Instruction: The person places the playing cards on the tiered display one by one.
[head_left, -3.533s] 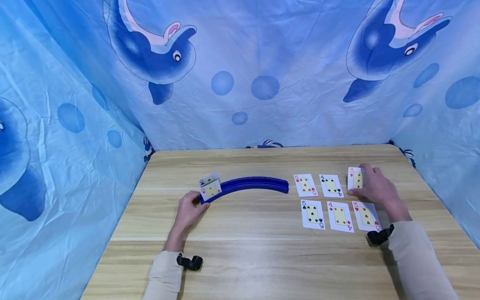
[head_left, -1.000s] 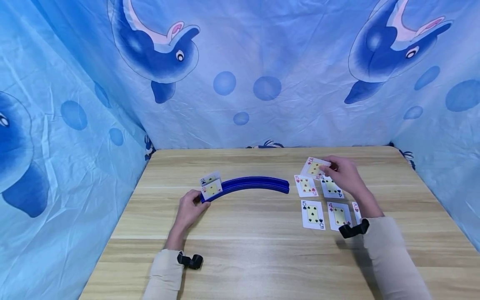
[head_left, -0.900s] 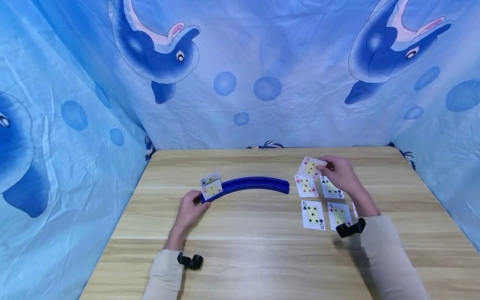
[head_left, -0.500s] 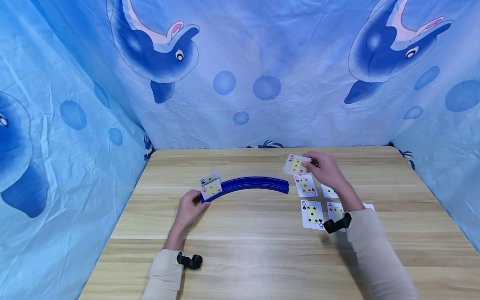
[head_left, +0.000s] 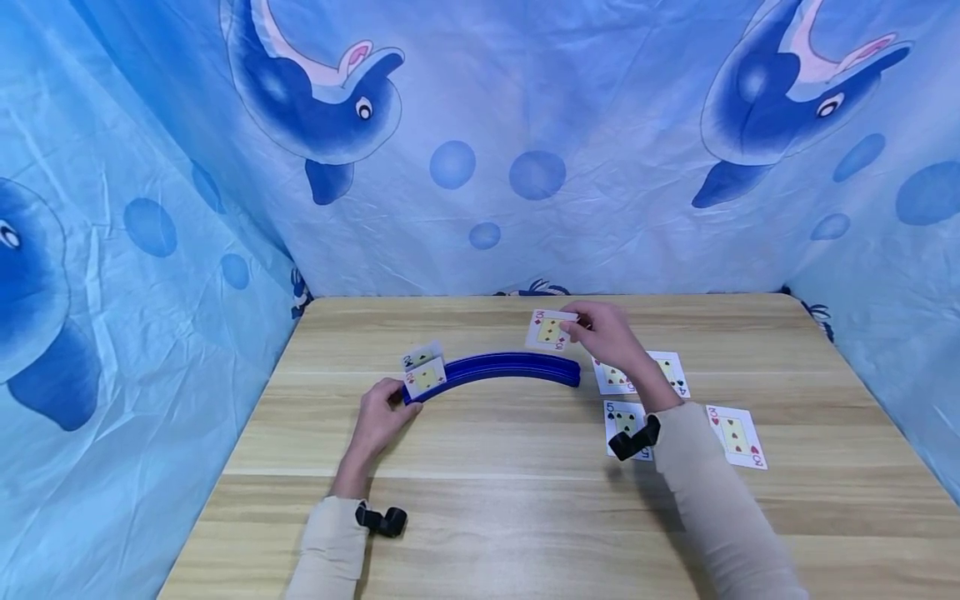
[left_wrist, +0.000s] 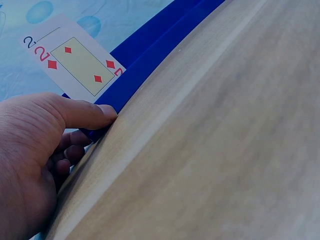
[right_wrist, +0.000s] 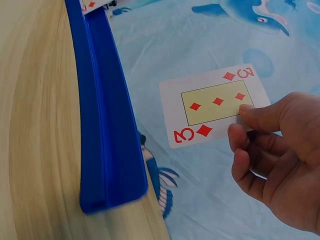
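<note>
Showing both hands (head_left: 381, 419) (head_left: 607, 335): head view only

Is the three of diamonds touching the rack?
Apart: the right wrist view shows blue cloth through the gap between the three of diamonds and the rack.

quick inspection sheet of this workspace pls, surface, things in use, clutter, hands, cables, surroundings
Surface: wood-grain table
Things in use: curved blue rack, two of diamonds and black two at its left end; three of diamonds apart from it; face-up cards to its right, some partly hidden
Clutter: nothing seen
Hands: left hand grips the rack's left end; right hand pinches the three of diamonds
Cables: nothing seen
Surroundings: blue dolphin-print curtain
</note>
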